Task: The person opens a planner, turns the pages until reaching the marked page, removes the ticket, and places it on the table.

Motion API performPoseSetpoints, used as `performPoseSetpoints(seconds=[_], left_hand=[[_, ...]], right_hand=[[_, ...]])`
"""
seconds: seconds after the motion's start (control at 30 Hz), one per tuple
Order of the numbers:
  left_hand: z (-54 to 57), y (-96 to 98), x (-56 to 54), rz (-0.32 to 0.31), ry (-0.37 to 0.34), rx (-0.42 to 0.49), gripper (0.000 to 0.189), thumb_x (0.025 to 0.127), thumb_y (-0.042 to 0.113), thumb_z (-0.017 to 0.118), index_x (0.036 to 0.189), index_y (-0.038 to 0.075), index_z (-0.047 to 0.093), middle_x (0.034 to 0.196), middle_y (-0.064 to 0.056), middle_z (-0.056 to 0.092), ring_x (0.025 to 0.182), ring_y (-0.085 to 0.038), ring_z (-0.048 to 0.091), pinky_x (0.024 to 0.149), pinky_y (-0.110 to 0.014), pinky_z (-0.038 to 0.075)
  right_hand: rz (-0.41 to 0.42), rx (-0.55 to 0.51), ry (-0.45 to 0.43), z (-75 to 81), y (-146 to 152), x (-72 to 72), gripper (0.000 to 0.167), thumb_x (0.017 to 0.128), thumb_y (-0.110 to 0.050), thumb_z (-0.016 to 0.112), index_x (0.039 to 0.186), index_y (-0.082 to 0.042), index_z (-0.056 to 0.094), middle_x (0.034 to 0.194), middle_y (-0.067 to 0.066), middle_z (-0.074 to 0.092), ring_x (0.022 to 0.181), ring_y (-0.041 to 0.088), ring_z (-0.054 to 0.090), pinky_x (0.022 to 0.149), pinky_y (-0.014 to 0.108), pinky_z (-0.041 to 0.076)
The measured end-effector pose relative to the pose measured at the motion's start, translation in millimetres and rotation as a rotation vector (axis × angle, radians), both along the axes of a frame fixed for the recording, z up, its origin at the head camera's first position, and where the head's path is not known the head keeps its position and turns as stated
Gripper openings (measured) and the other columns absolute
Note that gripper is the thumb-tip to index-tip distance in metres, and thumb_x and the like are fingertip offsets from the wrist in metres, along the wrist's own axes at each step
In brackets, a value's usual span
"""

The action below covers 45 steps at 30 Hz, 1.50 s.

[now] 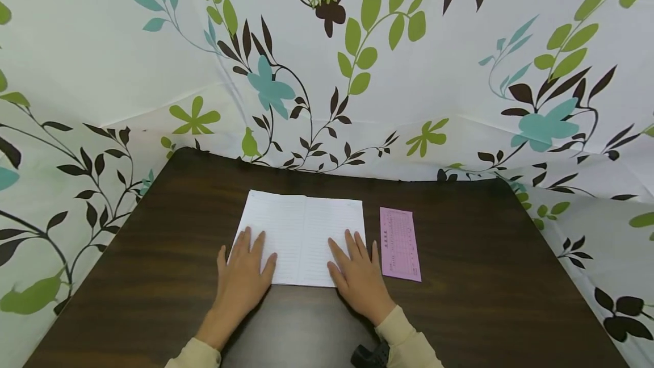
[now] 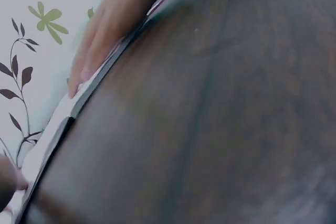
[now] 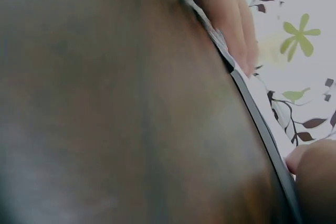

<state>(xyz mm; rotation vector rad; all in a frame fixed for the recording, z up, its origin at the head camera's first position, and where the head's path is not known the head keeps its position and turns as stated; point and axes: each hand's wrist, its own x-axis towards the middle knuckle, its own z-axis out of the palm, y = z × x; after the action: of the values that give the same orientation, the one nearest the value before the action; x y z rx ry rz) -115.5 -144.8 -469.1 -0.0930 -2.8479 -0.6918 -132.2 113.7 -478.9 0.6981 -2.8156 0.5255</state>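
An open notebook (image 1: 286, 217) with lined white pages lies flat on the dark wooden table. My left hand (image 1: 242, 277) rests on the lower part of its left page, fingers straight and spread. On the right page lies my right hand (image 1: 360, 277), also flat with spread fingers, its outer finger reaching past the page edge. Just right of the notebook is a pink printed slip (image 1: 400, 243), near the right hand but apart from it. From the side, the left wrist view shows the notebook's edge (image 2: 79, 103) with fingers on top.
The dark table (image 1: 475, 277) narrows toward its far edge. Behind it and at both sides hangs a white cloth (image 1: 434, 72) with a leaf and bird print. A black wrist device (image 1: 370, 355) sits by the right sleeve (image 1: 409, 339).
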Motion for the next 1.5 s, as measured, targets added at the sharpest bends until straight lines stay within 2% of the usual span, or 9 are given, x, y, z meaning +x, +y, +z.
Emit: performPoseSetpoints(seconds=[0.2, 0.47, 0.6, 0.77, 0.9, 1.03, 1.17, 1.37, 1.5], left_hand=[[27.2, -30.6, -0.5, 0.187, -0.145, 0.260, 0.064, 0.103, 0.036, 0.059, 0.144, -0.011, 0.048, 0.146, -0.039, 0.040, 0.135, -0.056, 0.040, 0.101, -0.074, 0.037], [40.1, -78.4, -12.2, 0.218, -0.465, 0.774, 0.079, 0.108, 0.053, 0.043, 0.159, -0.004, 0.024, 0.160, -0.033, 0.028, 0.143, -0.051, 0.035, 0.109, -0.064, 0.041], [46.2, -75.2, -13.9, 0.109, -0.435, 0.949, 0.073, 0.110, 0.051, 0.038, 0.161, 0.000, 0.025, 0.162, -0.027, 0.027, 0.146, -0.042, 0.034, 0.116, -0.058, 0.035], [41.9, -40.2, -7.6, -0.224, -0.122, 1.024, 0.063, 0.115, 0.037, 0.016, 0.157, -0.008, 0.029, 0.149, -0.034, 0.044, 0.124, -0.014, 0.055, 0.099, -0.024, 0.046], [20.5, -12.5, -5.4, -0.386, 0.005, 0.861, 0.053, 0.116, 0.021, 0.013, 0.156, -0.005, 0.036, 0.152, -0.027, 0.048, 0.135, -0.017, 0.052, 0.105, -0.030, 0.048], [-1.9, 3.2, -2.4, -0.425, -0.035, 0.544, 0.047, 0.115, 0.021, 0.029, 0.159, 0.004, 0.039, 0.162, -0.014, 0.041, 0.148, -0.031, 0.040, 0.116, -0.057, 0.036], [-15.1, 7.9, 0.0, -0.461, -0.018, 0.166, 0.054, 0.111, 0.035, 0.046, 0.158, 0.007, 0.043, 0.165, -0.008, 0.037, 0.153, -0.025, 0.034, 0.122, -0.059, 0.024], [-18.0, 9.6, 1.9, -0.490, 0.083, -0.057, 0.058, 0.109, 0.039, 0.052, 0.157, 0.009, 0.044, 0.164, -0.008, 0.039, 0.153, -0.022, 0.033, 0.123, -0.056, 0.025], [-16.6, 12.2, 5.1, -0.471, 0.103, -0.110, 0.058, 0.109, 0.038, 0.052, 0.158, 0.008, 0.043, 0.164, -0.009, 0.039, 0.153, -0.023, 0.034, 0.122, -0.056, 0.026]], right_hand=[[0.038, -0.049, 0.036, -5.4, -7, 0.4, 0.046, 0.107, -0.032, 0.055, 0.148, -0.009, 0.058, 0.155, 0.031, 0.043, 0.148, 0.048, 0.035, 0.118, 0.067, 0.026], [0.059, -0.057, 0.039, -7.6, -15, -2.4, 0.045, 0.107, -0.029, 0.057, 0.146, -0.008, 0.059, 0.154, 0.032, 0.044, 0.146, 0.049, 0.037, 0.118, 0.068, 0.026], [0.068, -0.082, 0.037, -8.6, -19, -4.0, 0.044, 0.106, -0.027, 0.058, 0.145, -0.006, 0.060, 0.153, 0.033, 0.044, 0.145, 0.050, 0.038, 0.118, 0.069, 0.026], [0.087, -0.137, 0.015, -10.1, -22, -6.4, 0.045, 0.106, -0.025, 0.059, 0.144, -0.002, 0.059, 0.152, 0.035, 0.044, 0.145, 0.051, 0.037, 0.118, 0.070, 0.024], [0.042, -0.337, -0.117, -9.0, -22, -10.0, 0.051, 0.110, -0.026, 0.050, 0.151, 0.004, 0.047, 0.159, 0.030, 0.038, 0.151, 0.044, 0.032, 0.121, 0.064, 0.022], [-0.049, -0.682, -0.247, -5.7, -17, -12.7, 0.053, 0.115, -0.027, 0.035, 0.158, 0.003, 0.034, 0.164, 0.023, 0.033, 0.153, 0.036, 0.030, 0.122, 0.057, 0.024], [-0.106, -0.847, -0.242, -3.1, -12, -10.8, 0.053, 0.116, -0.027, 0.029, 0.161, 0.000, 0.030, 0.166, 0.021, 0.028, 0.155, 0.037, 0.024, 0.123, 0.062, 0.018], [-0.028, -0.458, 0.065, -3.0, -15, -5.2, 0.044, 0.105, -0.021, 0.059, 0.145, -0.002, 0.058, 0.160, 0.023, 0.040, 0.151, 0.039, 0.033, 0.118, 0.067, 0.027], [0.079, -0.130, 0.135, -7.2, -25, 3.4, 0.052, 0.106, -0.034, 0.058, 0.146, -0.001, 0.057, 0.158, 0.024, 0.043, 0.150, 0.039, 0.036, 0.118, 0.067, 0.027]])
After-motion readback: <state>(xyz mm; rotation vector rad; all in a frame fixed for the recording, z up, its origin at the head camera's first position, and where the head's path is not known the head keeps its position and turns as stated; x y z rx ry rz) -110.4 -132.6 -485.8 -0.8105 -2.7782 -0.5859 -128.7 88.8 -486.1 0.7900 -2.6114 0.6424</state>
